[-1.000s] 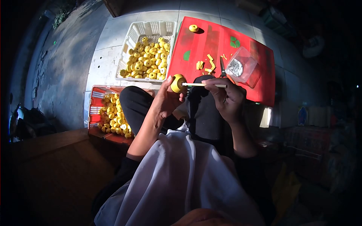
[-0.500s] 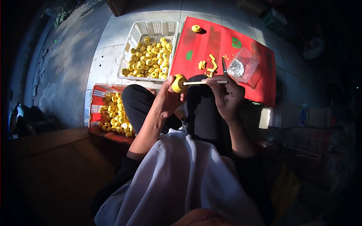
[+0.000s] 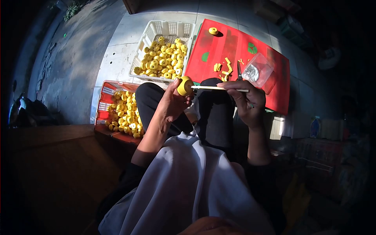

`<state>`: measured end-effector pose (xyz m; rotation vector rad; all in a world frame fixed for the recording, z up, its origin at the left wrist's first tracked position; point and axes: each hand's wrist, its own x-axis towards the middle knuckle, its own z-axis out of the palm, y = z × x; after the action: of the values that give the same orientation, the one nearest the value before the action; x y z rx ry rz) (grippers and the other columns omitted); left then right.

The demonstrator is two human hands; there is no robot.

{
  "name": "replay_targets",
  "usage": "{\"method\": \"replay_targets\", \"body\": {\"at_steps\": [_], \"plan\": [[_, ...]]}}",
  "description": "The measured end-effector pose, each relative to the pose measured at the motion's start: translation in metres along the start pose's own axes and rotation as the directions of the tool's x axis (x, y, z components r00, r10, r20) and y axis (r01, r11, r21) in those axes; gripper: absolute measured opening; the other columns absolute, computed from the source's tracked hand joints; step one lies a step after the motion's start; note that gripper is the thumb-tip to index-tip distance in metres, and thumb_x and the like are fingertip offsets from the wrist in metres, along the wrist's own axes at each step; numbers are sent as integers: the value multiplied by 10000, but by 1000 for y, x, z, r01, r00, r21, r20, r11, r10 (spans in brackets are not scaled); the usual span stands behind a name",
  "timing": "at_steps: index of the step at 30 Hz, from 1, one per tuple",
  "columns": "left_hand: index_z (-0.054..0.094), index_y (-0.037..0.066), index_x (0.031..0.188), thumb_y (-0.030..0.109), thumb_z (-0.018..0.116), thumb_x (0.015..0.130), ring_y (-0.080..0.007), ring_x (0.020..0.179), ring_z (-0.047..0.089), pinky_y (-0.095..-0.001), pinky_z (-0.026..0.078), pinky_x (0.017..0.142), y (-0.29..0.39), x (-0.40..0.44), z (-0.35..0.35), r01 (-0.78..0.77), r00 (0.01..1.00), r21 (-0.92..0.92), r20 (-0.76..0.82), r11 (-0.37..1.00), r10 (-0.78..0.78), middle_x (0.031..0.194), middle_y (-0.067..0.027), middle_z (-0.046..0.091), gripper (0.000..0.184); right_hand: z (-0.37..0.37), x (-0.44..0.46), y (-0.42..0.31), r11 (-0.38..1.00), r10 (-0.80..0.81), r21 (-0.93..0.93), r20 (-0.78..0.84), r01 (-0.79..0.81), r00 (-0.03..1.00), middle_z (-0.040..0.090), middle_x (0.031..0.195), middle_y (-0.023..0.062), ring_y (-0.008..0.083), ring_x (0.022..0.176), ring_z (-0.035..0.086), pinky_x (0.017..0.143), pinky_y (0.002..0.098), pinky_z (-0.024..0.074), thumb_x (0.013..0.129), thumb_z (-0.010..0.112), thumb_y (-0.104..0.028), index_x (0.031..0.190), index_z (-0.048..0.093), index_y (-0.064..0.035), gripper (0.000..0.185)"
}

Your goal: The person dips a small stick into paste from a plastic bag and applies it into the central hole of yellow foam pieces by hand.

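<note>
My left hand is closed around a round yellow piece, which looks like a short spool with rounded sides. Between the fingers and thumb of my right hand lies a thin pale stick, held nearly level. Its left tip meets the right face of the yellow piece; whether it sits in a hole there I cannot tell. Both hands are above my knees. Just beyond them, on the red table, are yellow strips, a dark slim tool and a clear plastic tub with something silvery inside.
A white crate full of similar yellow pieces stands left of the table. Nearer to me, by my left knee, a red crate holds more. One single yellow piece rests at the table's far left corner.
The whole view has shifted slightly to the right. My right hand has moved right, away from my left hand, with the stick. The yellow piece stays in my left hand.
</note>
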<state>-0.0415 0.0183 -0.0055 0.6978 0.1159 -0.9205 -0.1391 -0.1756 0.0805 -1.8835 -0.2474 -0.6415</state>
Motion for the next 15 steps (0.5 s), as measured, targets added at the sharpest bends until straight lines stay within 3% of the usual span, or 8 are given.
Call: {"method": "replay_targets", "body": {"at_steps": [5, 8, 10, 15], "plan": [[569, 99, 1045, 492, 541, 856, -125, 696, 526, -242, 428, 640, 0, 1, 12, 6, 1000, 44, 20, 999, -7, 842, -28, 592, 436, 4, 0, -1, 997, -72, -30, 39, 73, 997, 679, 909, 100, 209, 881, 670, 769, 283, 537, 851, 594, -4, 941, 595, 0, 90], [574, 100, 1038, 506, 542, 852, -126, 697, 529, -241, 428, 644, -1, 2, 17, 10, 999, 51, 49, 999, -13, 843, -38, 599, 448, -8, -1, 0, 998, -50, -31, 150, 56, 987, 671, 954, 145, 212, 923, 657, 810, 271, 512, 889, 543, -13, 960, 591, 18, 91], [563, 109, 1062, 495, 534, 858, -127, 705, 526, -240, 429, 631, -1, 6, 10, 10, 997, 36, 81, 999, -13, 863, -27, 582, 438, -19, 3, -6, 999, -31, -2, 129, 32, 991, 671, 955, 142, 212, 922, 657, 807, 272, 515, 889, 538, -4, 959, 595, 20, 93], [565, 104, 1053, 503, 517, 866, -126, 694, 523, -232, 424, 613, -1, 1, 15, 19, 1000, 52, 20, 998, -20, 819, -26, 571, 443, -11, 5, -3, 999, -40, 20, 166, 37, 985, 674, 946, 128, 204, 917, 659, 800, 275, 525, 877, 534, 26, 966, 604, 16, 113]]}}
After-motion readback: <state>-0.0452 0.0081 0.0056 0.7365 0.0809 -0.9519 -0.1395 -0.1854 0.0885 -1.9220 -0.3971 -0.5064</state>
